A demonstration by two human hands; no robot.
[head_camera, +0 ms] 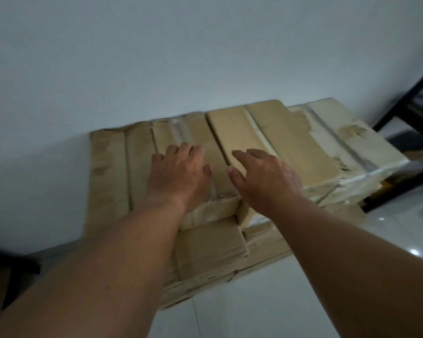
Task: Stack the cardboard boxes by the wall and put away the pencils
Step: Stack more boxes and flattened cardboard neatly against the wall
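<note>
Directly under both grips, the cardboard boxes (279,132) lie stacked on the tiled floor (279,296), far edges against the white wall (156,57). The left grip (178,172) lies flat on a taped box top, fingers spread and holding nothing; the right grip (261,176), fingers loose and empty, is over the neighbouring box. Right of it, a paler torn box (347,137) and a black rack (405,106) crowd the corner.

Pale wall (156,57), glossy tiled floor (303,301) (black frame (401,103), perhaps shelving)
</note>
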